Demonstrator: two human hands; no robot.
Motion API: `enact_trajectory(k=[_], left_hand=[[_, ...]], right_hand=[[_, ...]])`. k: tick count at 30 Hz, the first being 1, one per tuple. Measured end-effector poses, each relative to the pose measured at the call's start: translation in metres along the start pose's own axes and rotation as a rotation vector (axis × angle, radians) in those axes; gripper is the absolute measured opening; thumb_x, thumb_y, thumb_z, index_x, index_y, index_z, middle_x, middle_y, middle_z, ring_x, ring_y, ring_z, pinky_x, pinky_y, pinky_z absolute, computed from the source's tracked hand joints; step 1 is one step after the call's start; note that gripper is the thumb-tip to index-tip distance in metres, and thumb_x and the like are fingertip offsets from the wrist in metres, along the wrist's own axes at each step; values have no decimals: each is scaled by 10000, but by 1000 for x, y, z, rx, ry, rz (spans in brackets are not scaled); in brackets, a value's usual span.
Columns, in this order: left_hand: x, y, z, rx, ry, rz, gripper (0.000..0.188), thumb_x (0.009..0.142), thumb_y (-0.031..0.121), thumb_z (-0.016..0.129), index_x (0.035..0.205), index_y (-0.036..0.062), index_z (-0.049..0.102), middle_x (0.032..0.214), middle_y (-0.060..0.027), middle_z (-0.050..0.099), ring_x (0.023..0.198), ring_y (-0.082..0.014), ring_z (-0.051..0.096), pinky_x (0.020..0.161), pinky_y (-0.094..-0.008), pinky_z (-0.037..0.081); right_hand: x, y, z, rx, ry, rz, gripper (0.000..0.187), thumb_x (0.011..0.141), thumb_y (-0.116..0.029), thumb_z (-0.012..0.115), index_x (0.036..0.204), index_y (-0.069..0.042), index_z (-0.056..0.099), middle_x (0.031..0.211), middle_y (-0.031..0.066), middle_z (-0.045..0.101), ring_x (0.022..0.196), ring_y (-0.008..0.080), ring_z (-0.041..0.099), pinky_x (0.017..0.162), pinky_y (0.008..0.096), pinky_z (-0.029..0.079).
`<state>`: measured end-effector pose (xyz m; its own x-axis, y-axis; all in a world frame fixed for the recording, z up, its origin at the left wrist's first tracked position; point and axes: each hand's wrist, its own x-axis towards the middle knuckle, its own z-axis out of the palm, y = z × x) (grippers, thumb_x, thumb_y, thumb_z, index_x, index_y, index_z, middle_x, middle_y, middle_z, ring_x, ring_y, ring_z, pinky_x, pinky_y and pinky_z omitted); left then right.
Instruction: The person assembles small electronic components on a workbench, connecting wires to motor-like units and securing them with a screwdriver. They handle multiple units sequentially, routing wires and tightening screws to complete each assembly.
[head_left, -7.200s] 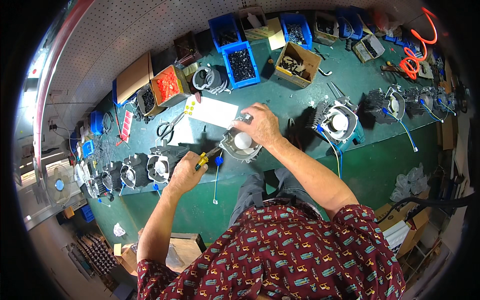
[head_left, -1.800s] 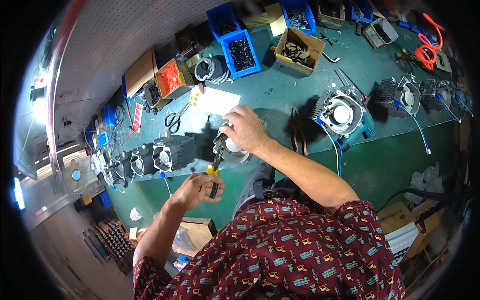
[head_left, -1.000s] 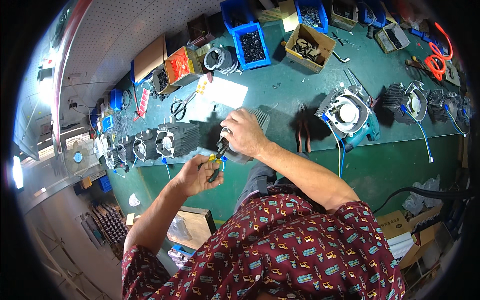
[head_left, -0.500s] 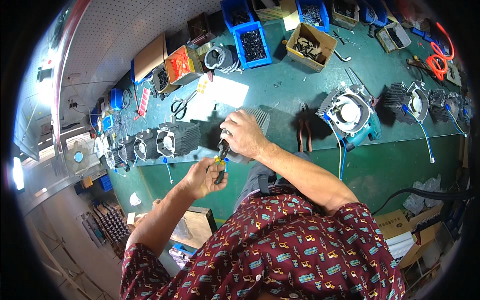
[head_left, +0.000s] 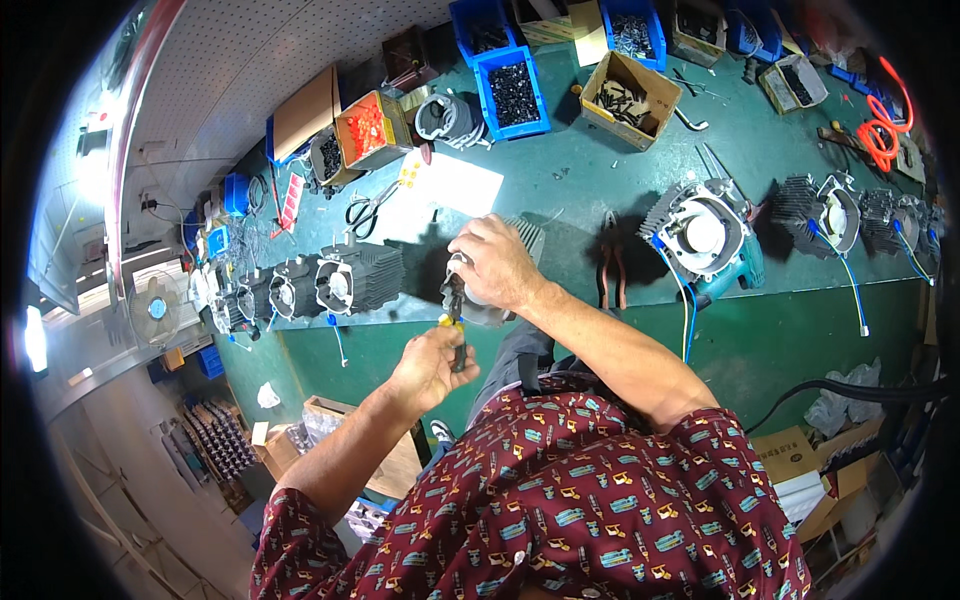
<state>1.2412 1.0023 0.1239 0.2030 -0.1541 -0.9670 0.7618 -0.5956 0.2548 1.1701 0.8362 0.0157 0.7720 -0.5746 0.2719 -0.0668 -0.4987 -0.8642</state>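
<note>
My left hand (head_left: pixel 432 368) is closed round the dark and yellow handles of a pair of pliers (head_left: pixel 457 328) at the bench's front edge. The jaws point away from me, against the near left side of a grey finned metal housing (head_left: pixel 530 236). Over the top of that housing, my right hand (head_left: pixel 495 265) is closed with its fingers curled down, steadying it. What the jaws bite on is too small to make out. To the right of my right hand lie other pliers (head_left: pixel 612 268) with reddish handles.
Finned housings (head_left: pixel 340 287) with wires stand in a row at left; a larger one (head_left: pixel 702 230) and others stand at right. Scissors (head_left: pixel 366 212) and white paper (head_left: pixel 475 186) lie behind my hands. Blue bins (head_left: pixel 512 95) and a parts box (head_left: pixel 630 100) line the back.
My left hand has shifted slightly right and toward me, turning the pliers more upright. My right hand stays on the housing. The whole view has shifted a little.
</note>
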Motion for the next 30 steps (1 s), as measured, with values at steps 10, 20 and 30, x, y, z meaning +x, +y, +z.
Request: enact_trajectory(k=[10,20,30], left_hand=[[2,25,-28,-174,-248,-260,413,1070,369,523,1192,-15,614,1167,-159,663,1087,-315,650,942,-441,582],[-4,19,-11,-181,-37,-152,293,1067,315,527,1128,41,612,1038,-69,630,988,-249,650,815,-394,574],[-5,-3,20,-214,8,16,270,1051,333,539,1001,76,607,949,-50,646,912,-224,649,743,-370,538]], right_hand=[[0,-1,-5,-2,-90,14,169,869,-224,735,977,-95,732,1030,37,632,1079,273,564,964,452,441],[0,6,-1,12,-137,34,226,899,-281,709,1028,-98,744,1133,54,620,1169,291,532,939,513,453],[10,4,-6,34,10,18,166,836,-181,753,959,-71,737,1015,81,653,1048,317,589,938,452,476]])
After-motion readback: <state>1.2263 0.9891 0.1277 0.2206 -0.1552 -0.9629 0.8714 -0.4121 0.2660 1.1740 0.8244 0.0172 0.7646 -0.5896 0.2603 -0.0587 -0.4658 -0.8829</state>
